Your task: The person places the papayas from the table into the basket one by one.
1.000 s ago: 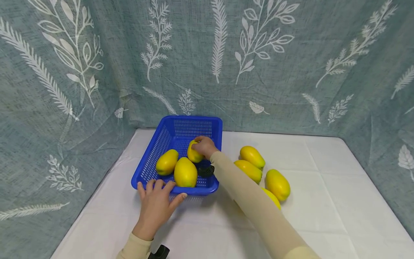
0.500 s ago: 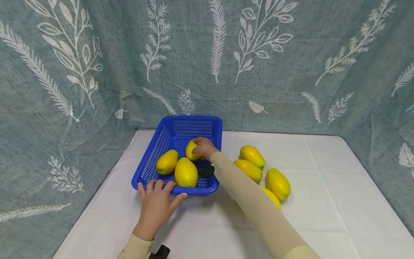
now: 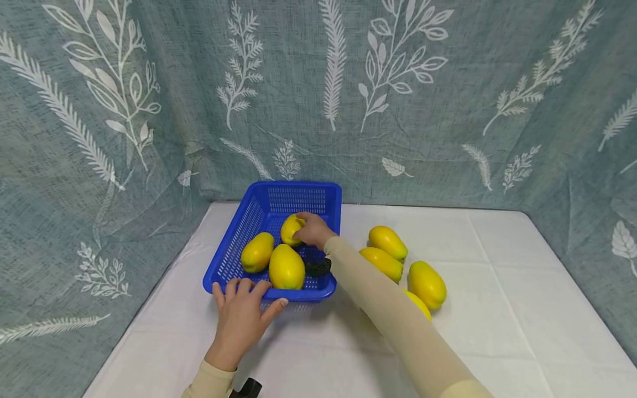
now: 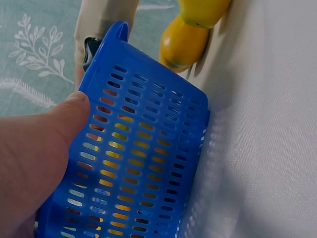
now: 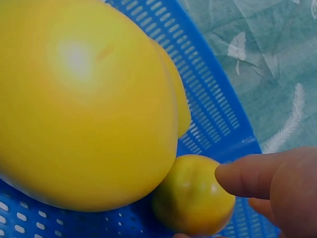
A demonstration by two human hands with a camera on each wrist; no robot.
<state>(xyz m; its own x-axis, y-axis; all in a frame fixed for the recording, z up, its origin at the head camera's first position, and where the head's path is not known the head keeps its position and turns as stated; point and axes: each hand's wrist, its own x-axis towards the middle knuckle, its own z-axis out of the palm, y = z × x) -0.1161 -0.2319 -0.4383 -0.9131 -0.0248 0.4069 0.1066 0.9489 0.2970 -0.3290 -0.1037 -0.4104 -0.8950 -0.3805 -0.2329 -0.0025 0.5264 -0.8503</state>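
A blue slotted plastic basket [image 3: 304, 193] [image 4: 148, 67] stands on the table, with three yellow mangoes inside. My left hand [image 3: 240, 320] grips its near rim, fingers over the edge and thumb against the outer wall. Inside the basket, my right hand [image 3: 316, 229] holds the farthest mango [image 3: 291, 229] [image 5: 193, 198] between thumb and fingers. Close in front of it lies a bigger-looking mango [image 3: 287, 268] [image 5: 84, 109], with another mango [image 3: 257, 252] to its left.
Right of the basket, several loose mangoes [image 3: 428, 284] [image 4: 183, 44] lie on the white tablecloth [image 3: 497, 287], partly behind my right forearm [image 3: 393, 315]. A patterned green curtain [image 3: 298, 99] hangs behind and at both sides.
The right hand has shifted the far mango a little to the left inside the basket. The left hand keeps its place on the rim.
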